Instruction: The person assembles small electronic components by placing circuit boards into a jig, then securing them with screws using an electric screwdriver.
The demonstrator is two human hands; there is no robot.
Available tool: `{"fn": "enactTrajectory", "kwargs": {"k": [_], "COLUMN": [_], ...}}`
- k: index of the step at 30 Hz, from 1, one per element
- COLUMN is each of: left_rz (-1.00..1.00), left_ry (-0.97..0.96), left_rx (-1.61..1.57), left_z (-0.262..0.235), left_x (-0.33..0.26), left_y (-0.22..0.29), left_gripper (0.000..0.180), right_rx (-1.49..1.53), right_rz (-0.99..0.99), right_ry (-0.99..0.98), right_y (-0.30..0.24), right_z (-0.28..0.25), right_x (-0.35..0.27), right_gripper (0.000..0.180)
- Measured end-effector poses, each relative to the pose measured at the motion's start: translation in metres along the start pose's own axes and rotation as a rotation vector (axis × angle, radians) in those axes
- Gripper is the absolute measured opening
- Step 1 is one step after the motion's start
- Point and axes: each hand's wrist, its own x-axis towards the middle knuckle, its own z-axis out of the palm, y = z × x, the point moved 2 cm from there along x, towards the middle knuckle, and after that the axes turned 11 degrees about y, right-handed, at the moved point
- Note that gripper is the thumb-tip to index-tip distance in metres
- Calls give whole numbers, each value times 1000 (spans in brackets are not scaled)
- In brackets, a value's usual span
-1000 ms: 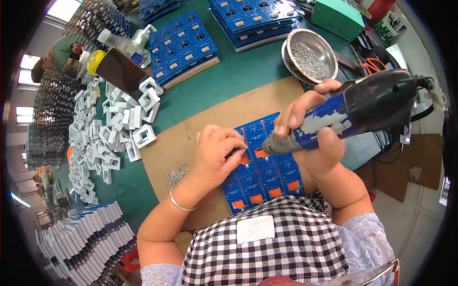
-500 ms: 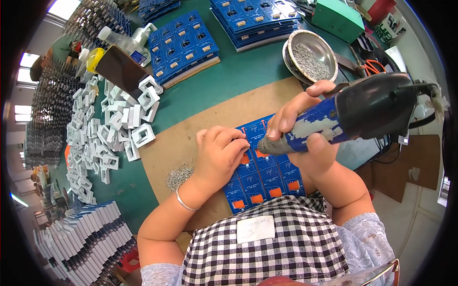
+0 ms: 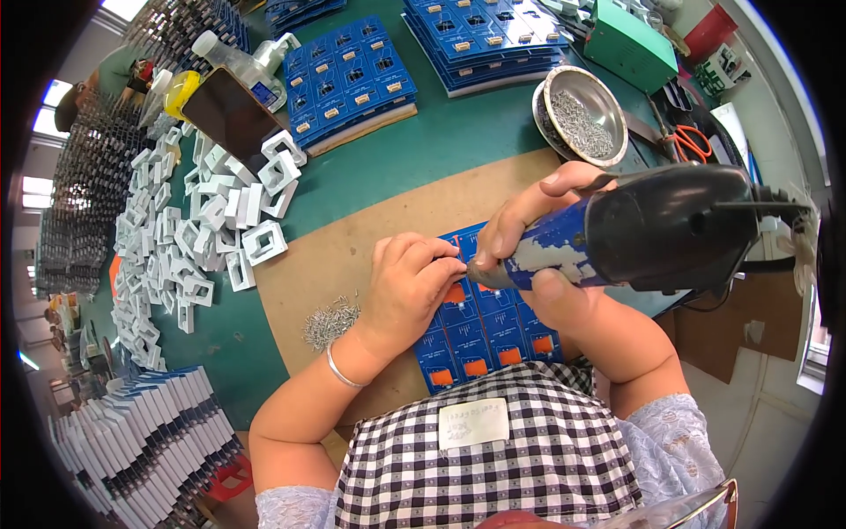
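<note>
Bright even light, soft shadows, sharp centre, fisheye bending, dark rim

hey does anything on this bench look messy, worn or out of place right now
Two things stand out. The blue electric screwdriver in the right hand has paint worn off its grip in pale patches. A small heap of loose screws lies on the cardboard mat beside the left hand, outside the metal bowl that holds the rest.
</note>
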Motion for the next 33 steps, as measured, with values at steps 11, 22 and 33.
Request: {"fn": "enactTrajectory", "kwargs": {"k": [11, 22, 33], "left_rz": [-29, -243, -130], "left_ry": [-27, -56, -130], "left_rx": [-87, 176, 351], "left_z": [-5, -89, -77], "left_x": [-2, -40, -49], "left_y": [-6, -56, -31], "left_gripper": [21, 11, 11], "right_rx": [88, 182, 453], "right_rz": [-8, 133, 184], "right_ry": [-67, 42, 391], "right_y": [5, 15, 23], "right_z": [11, 36, -13], "right_x": [1, 13, -2], "right_gripper": [57, 38, 46]}}
